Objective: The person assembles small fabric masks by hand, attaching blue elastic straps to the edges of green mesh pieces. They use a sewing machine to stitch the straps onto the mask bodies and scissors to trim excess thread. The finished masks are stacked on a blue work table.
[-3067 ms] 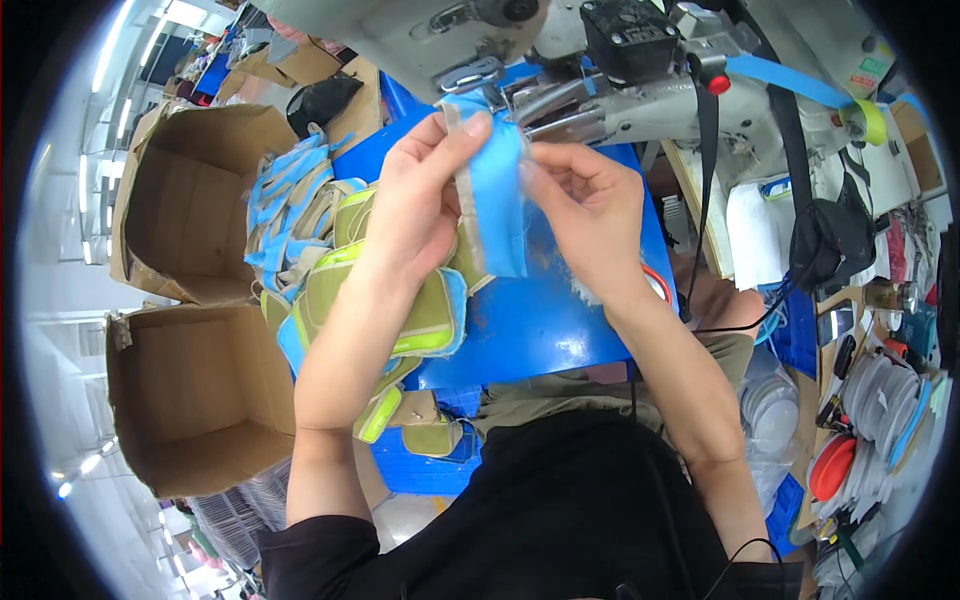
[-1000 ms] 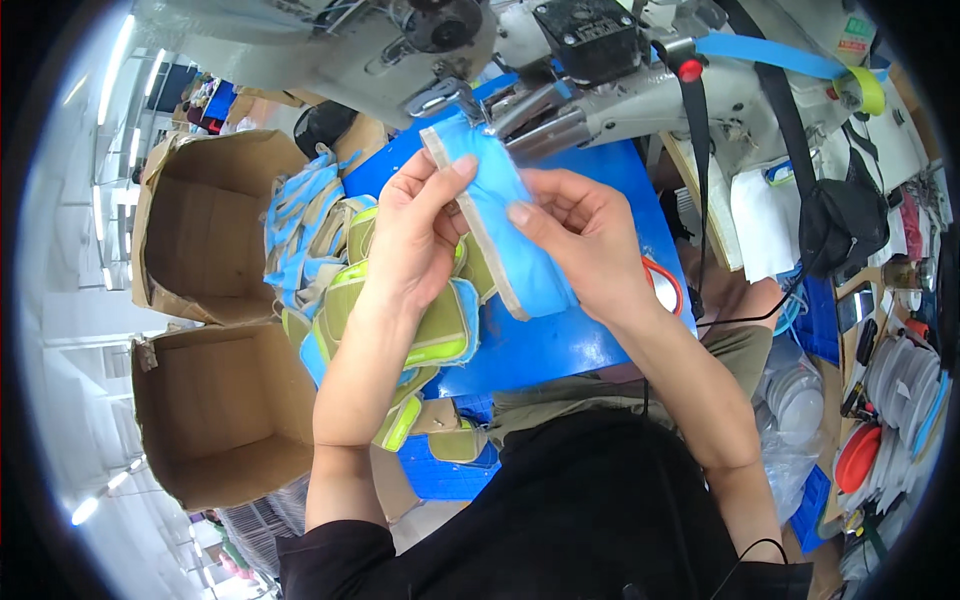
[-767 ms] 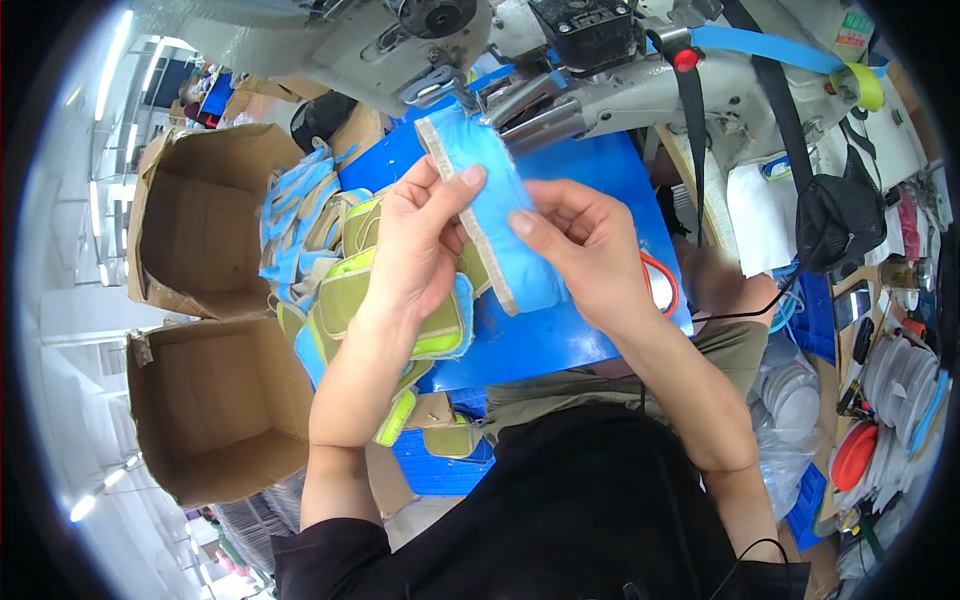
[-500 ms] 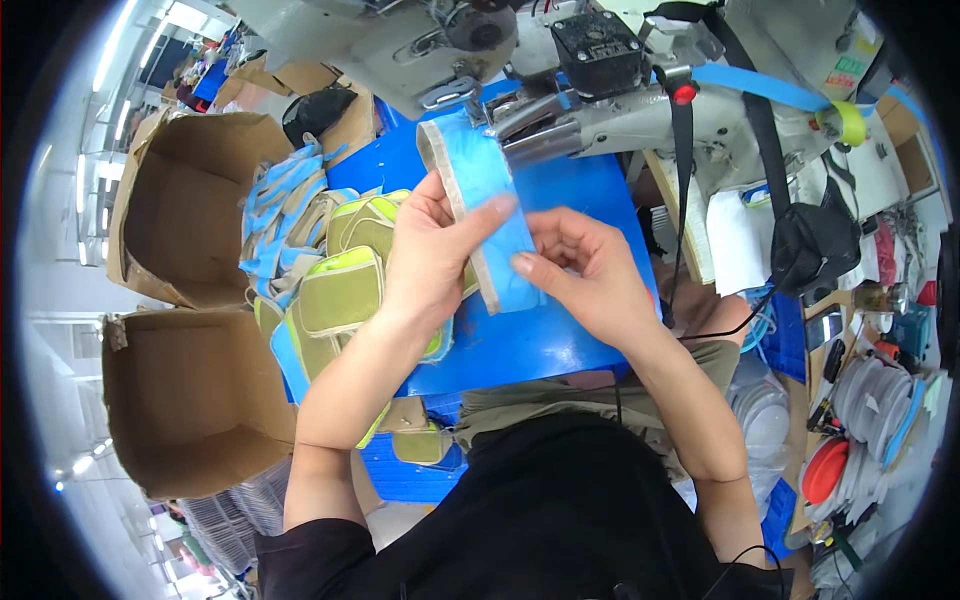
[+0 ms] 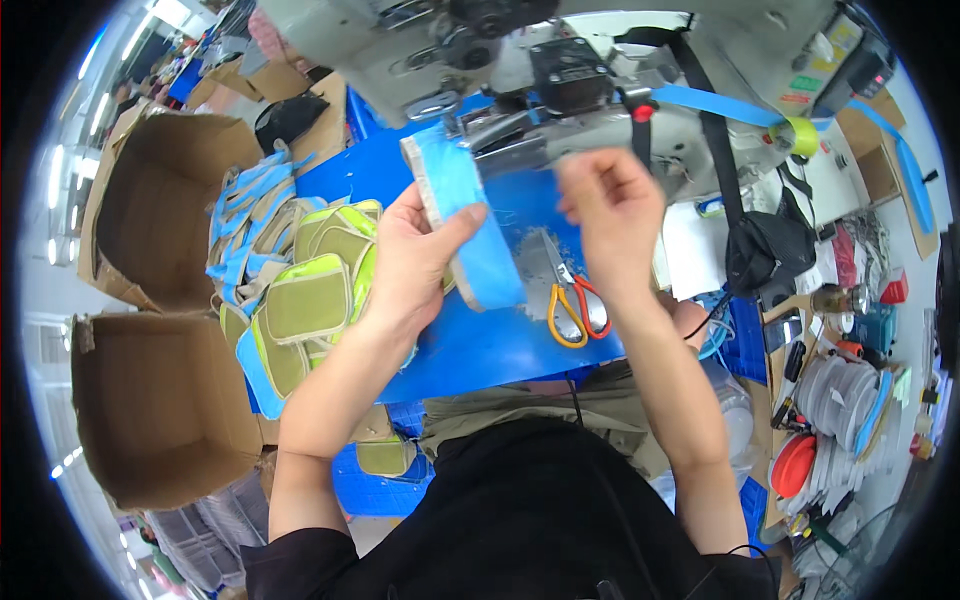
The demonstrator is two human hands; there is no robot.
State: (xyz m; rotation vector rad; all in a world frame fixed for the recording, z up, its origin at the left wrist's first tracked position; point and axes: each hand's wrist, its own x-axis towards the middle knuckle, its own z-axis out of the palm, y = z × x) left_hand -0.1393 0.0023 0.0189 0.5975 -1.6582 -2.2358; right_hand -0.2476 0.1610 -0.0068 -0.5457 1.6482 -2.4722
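A strip-shaped blue fabric piece (image 5: 472,225) with beige binding along its edges is in my left hand (image 5: 412,250), gripped between thumb and fingers. Its upper end lies close by the needle area of the sewing machine (image 5: 440,105); whether it touches there I cannot tell. My right hand (image 5: 615,215) is raised, apart from the fabric, near the machine's arm. Its fingers are curled in and blurred at the tips, so anything small between them is hidden. Scissors with orange handles (image 5: 572,310) lie on the blue table (image 5: 455,360) below the right hand.
Left of my left forearm are piled green and blue pouch pieces (image 5: 310,295) and blue-beige strips (image 5: 255,215). Two cardboard boxes (image 5: 165,400) stand at the left. Blue tape (image 5: 715,100) runs across the machine to a yellow-green roll (image 5: 800,136). Tape reels (image 5: 835,395) sit at the right.
My right hand has let go of the blue fabric and moved up and right, uncovering the scissors. The left hand still holds the fabric. The whole view has shifted slightly.
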